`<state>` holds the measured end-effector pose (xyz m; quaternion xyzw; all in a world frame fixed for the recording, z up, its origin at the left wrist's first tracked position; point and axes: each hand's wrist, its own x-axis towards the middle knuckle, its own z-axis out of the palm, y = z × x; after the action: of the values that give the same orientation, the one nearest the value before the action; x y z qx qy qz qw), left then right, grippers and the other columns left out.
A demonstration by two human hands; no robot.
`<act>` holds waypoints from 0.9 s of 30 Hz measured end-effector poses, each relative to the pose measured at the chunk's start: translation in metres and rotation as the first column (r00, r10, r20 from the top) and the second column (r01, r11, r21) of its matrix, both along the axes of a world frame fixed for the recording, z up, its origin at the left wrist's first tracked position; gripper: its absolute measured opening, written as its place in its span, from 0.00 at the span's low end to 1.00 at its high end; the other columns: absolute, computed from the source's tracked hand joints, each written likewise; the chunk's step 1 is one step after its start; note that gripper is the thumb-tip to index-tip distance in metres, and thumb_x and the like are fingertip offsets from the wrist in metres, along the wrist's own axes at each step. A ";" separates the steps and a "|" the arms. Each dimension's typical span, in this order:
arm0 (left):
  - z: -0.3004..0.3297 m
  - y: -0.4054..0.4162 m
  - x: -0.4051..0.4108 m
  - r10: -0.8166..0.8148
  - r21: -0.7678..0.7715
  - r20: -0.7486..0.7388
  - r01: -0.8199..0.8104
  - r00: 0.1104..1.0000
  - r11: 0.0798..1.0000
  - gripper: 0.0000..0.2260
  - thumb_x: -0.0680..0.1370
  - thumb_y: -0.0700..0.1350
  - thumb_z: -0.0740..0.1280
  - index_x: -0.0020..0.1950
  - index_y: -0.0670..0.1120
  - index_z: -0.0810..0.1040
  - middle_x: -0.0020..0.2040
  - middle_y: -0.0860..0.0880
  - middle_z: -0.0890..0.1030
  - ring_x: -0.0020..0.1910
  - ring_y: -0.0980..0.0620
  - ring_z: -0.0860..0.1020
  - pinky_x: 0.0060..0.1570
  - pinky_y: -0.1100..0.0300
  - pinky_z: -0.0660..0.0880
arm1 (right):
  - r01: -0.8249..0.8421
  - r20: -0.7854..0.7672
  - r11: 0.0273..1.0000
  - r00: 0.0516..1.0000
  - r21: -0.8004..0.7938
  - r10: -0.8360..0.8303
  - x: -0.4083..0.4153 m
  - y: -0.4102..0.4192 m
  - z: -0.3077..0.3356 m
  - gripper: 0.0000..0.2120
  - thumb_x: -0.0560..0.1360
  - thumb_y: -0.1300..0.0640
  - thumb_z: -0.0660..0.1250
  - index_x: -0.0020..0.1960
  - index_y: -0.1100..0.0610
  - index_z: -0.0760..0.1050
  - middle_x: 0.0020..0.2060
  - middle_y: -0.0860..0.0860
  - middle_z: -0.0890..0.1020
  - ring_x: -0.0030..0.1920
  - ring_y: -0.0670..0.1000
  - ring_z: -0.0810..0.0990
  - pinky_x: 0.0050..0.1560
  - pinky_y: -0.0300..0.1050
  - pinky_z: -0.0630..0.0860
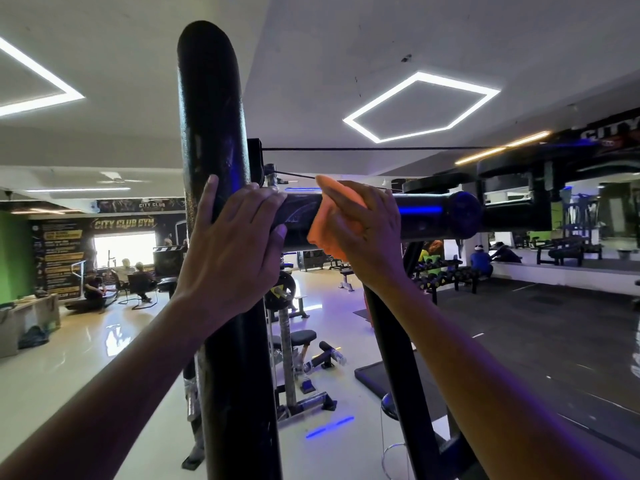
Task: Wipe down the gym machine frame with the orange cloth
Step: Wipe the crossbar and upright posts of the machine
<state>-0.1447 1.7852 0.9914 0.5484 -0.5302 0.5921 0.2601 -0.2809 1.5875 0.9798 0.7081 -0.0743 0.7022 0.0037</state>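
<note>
One orange cloth [334,216], bunched, draped over the black horizontal bar [426,211] of the gym machine frame, just right of where that bar meets the thick black upright post [213,140]. Right hand [367,233] lies on top of the cloth, fingers curled over it and the bar, pressing it to the metal; cloth pokes out above and below the fingers. Left hand [232,244] sits at the joint: fingers wrapped over the bar's left end, thumb up along the post, no cloth in it. The two hands are just beside each other, cloth between them. Both forearms bare.

One thin black cable [381,148] runs horizontally above the bar. A second black upright slants down below the right wrist.

Behind: one padded bench [301,337] on the glossy floor, one rack of dumbbells [446,273], count of dumbbells too small to tell. Three people sit at left near a bright window [124,247], one person in blue [479,261] crouches at right by the mirror wall. Two hexagon ceiling lights [420,107], one only partly in frame. Wall banner [124,224] reads "CITY CLUB GYM"; a smaller sign above reads "CITY CLUB"; top right lettering "CITY" cut off. Poster text at left unreadable.
</note>
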 end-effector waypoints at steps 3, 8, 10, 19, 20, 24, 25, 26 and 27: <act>-0.001 0.000 0.001 0.000 0.007 -0.004 0.000 1.000 1.000 0.20 0.85 0.49 0.61 0.75 0.43 0.76 0.71 0.46 0.79 0.74 0.43 0.76 0.84 0.34 0.52 | -0.030 0.005 1.000 1.000 0.007 0.030 -0.004 -0.004 0.004 0.22 0.84 0.42 0.64 0.75 0.41 0.81 0.70 0.41 0.81 0.71 0.50 0.74 0.79 0.53 0.61; -0.001 0.001 0.002 0.000 0.024 -0.006 0.000 1.000 1.000 0.21 0.86 0.50 0.60 0.76 0.43 0.75 0.72 0.46 0.79 0.75 0.43 0.75 0.85 0.35 0.51 | -0.081 0.114 0.997 0.990 0.015 0.079 0.003 -0.003 0.003 0.19 0.81 0.44 0.69 0.71 0.40 0.84 0.66 0.40 0.83 0.67 0.48 0.77 0.74 0.62 0.69; -0.001 0.001 0.002 0.006 0.029 -0.007 -0.006 1.000 1.000 0.21 0.86 0.50 0.60 0.77 0.44 0.75 0.73 0.47 0.78 0.76 0.44 0.74 0.85 0.36 0.50 | -0.144 0.182 0.989 0.974 0.046 0.133 0.001 -0.007 0.005 0.17 0.80 0.45 0.71 0.68 0.40 0.86 0.64 0.39 0.85 0.65 0.47 0.79 0.70 0.65 0.72; -0.001 0.000 0.003 0.007 0.018 -0.009 -0.007 1.000 1.000 0.21 0.86 0.50 0.60 0.76 0.44 0.75 0.73 0.46 0.79 0.76 0.43 0.75 0.85 0.36 0.49 | -0.020 0.101 0.993 0.995 0.116 0.009 -0.005 -0.004 0.007 0.17 0.80 0.38 0.67 0.67 0.35 0.84 0.64 0.38 0.84 0.69 0.45 0.78 0.84 0.67 0.53; 0.000 0.000 0.003 0.004 0.022 -0.009 -0.004 1.000 1.000 0.21 0.86 0.50 0.60 0.76 0.43 0.75 0.73 0.46 0.79 0.76 0.43 0.75 0.85 0.36 0.49 | -0.026 0.119 0.992 0.993 0.123 0.011 -0.004 -0.002 0.008 0.18 0.80 0.38 0.67 0.67 0.36 0.85 0.63 0.39 0.84 0.68 0.46 0.79 0.83 0.68 0.55; -0.001 -0.001 0.003 -0.007 0.006 -0.006 0.007 1.000 1.000 0.21 0.85 0.50 0.61 0.76 0.42 0.75 0.72 0.45 0.79 0.75 0.43 0.75 0.85 0.35 0.50 | 0.042 0.048 0.998 0.998 0.049 -0.044 0.005 0.006 0.003 0.21 0.81 0.39 0.67 0.72 0.37 0.82 0.67 0.40 0.82 0.71 0.45 0.77 0.84 0.71 0.52; -0.002 -0.001 0.003 -0.012 0.009 -0.004 0.012 1.000 1.000 0.21 0.85 0.49 0.61 0.76 0.42 0.76 0.72 0.45 0.79 0.75 0.42 0.75 0.85 0.35 0.51 | 0.037 0.050 0.998 0.998 0.052 -0.039 0.002 0.003 0.004 0.21 0.81 0.39 0.67 0.72 0.37 0.82 0.67 0.40 0.82 0.71 0.45 0.77 0.83 0.71 0.52; -0.002 -0.001 0.003 -0.014 0.012 -0.004 0.014 1.000 1.000 0.21 0.85 0.49 0.61 0.76 0.42 0.76 0.72 0.45 0.79 0.75 0.42 0.75 0.85 0.35 0.51 | 0.034 0.067 0.997 0.997 0.068 -0.039 -0.001 0.001 0.004 0.21 0.80 0.38 0.67 0.71 0.37 0.83 0.66 0.39 0.82 0.70 0.45 0.77 0.83 0.71 0.52; -0.001 -0.001 0.003 -0.012 0.010 -0.004 0.012 1.000 1.000 0.21 0.85 0.49 0.61 0.76 0.42 0.76 0.72 0.45 0.79 0.76 0.42 0.75 0.85 0.35 0.51 | 0.032 0.086 0.995 0.996 0.092 -0.040 -0.001 0.001 0.005 0.21 0.80 0.38 0.67 0.70 0.37 0.83 0.66 0.39 0.82 0.69 0.44 0.77 0.84 0.70 0.52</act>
<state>-0.1414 1.7845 0.9902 0.5476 -0.5360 0.5868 0.2618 -0.2814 1.5887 0.9852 0.6746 -0.1188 0.7283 -0.0192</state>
